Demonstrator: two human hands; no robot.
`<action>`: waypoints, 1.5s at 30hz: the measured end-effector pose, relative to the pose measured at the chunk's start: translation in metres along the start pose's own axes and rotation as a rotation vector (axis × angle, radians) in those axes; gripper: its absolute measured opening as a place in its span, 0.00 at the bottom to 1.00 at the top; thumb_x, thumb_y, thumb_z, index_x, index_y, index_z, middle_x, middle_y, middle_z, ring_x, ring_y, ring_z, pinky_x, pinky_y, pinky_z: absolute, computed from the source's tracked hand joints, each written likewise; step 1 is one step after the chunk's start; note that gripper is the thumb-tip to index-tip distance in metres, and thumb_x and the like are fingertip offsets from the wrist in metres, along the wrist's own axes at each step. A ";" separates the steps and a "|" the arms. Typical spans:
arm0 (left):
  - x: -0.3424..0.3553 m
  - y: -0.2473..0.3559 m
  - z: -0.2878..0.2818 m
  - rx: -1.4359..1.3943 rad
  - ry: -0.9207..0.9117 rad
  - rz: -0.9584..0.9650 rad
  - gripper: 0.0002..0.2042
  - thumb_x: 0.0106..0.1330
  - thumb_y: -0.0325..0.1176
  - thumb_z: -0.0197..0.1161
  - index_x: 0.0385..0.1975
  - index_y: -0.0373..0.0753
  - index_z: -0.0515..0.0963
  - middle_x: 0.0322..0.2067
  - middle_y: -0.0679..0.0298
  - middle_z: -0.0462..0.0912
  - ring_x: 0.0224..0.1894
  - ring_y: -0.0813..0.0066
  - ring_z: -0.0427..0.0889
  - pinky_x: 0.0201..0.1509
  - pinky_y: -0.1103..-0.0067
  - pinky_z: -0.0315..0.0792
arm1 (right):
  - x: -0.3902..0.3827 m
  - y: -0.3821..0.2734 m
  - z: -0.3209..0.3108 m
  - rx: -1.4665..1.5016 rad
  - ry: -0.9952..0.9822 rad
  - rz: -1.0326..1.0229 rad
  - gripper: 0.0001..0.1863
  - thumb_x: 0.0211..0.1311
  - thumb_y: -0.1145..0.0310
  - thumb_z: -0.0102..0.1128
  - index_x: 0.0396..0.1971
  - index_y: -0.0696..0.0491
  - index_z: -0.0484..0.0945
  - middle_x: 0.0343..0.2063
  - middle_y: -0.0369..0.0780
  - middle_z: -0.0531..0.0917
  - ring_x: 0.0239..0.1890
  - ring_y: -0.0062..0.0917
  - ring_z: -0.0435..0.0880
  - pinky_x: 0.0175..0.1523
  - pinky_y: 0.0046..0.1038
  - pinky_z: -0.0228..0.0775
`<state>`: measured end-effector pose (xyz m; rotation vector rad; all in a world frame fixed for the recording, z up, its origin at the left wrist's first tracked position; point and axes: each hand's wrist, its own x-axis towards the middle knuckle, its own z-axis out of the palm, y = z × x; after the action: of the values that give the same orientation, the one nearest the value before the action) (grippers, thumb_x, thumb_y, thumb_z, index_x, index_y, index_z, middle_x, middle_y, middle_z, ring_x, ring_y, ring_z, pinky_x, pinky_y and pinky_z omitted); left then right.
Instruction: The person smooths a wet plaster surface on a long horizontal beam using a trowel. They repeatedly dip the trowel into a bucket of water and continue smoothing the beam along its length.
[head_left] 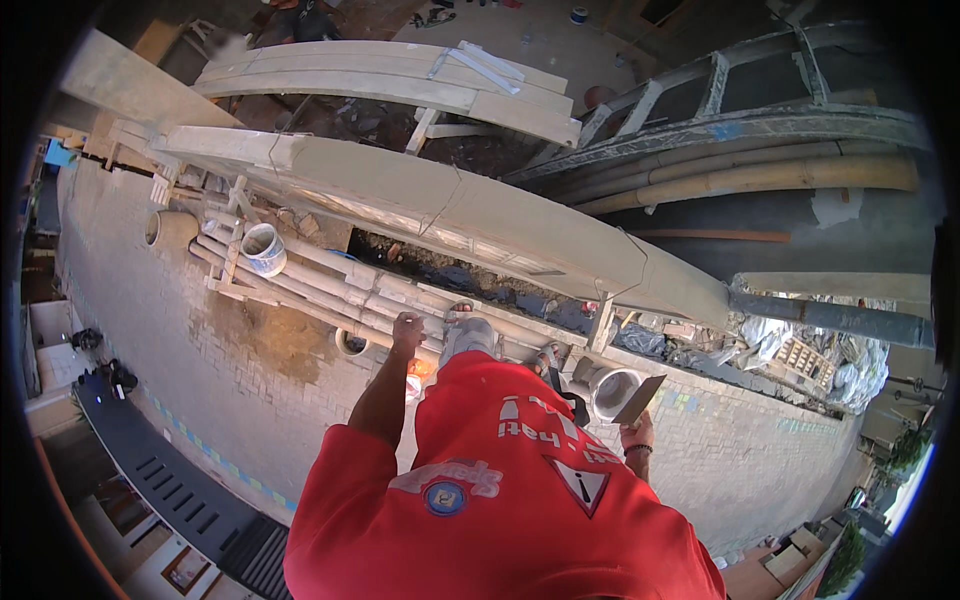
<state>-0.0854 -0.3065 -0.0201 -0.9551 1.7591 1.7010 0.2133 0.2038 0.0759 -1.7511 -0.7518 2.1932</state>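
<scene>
My right hand (638, 433) is closed around a plastering trowel, its flat grey-brown blade (640, 396) tilted up. Right beside the blade stands a pale, mortar-smeared bucket (612, 390), partly covered by it. My left hand (408, 330) is bent up in front of me with its fingers curled in. Whatever it may hold is too small to make out. Below it, my body partly hides an orange and white item (420, 372). A long, smooth grey plastered beam (440, 205) runs across in front of me, beyond both hands.
Bamboo poles (350, 292) lie along the beam's near side, with a white bucket (264, 250) by them. A trench (470, 285) with dark water runs beneath. Planks (400, 80) and a ladder (715, 85) lie beyond. Rubble and plastic sacks (770, 345) are to the right.
</scene>
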 end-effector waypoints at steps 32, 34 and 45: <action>0.018 0.060 0.125 0.493 -0.260 0.003 0.11 0.62 0.37 0.57 0.42 0.44 0.70 0.30 0.62 0.78 0.20 0.66 0.80 0.19 0.74 0.74 | -0.006 0.089 -0.100 0.392 0.436 -0.052 0.09 0.60 0.60 0.57 0.36 0.47 0.74 0.24 0.34 0.77 0.19 0.23 0.74 0.19 0.27 0.60; 0.026 0.050 0.114 0.397 -0.339 0.062 0.13 0.62 0.37 0.57 0.43 0.42 0.69 0.29 0.62 0.78 0.20 0.64 0.80 0.21 0.72 0.77 | -0.009 0.088 -0.092 0.284 0.388 -0.090 0.09 0.59 0.60 0.58 0.35 0.49 0.76 0.22 0.34 0.77 0.19 0.24 0.74 0.20 0.29 0.61; 0.045 0.051 0.100 0.984 -0.580 0.479 0.17 0.59 0.40 0.61 0.17 0.30 0.77 0.16 0.62 0.76 0.21 0.75 0.74 0.25 0.77 0.68 | -0.008 0.078 -0.063 0.207 0.408 -0.029 0.07 0.59 0.60 0.57 0.34 0.45 0.75 0.21 0.32 0.78 0.16 0.19 0.71 0.17 0.24 0.56</action>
<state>-0.1633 -0.2148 -0.0311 0.3703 2.0845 0.9190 0.2857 0.1500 0.0323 -1.9681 -0.4330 1.7350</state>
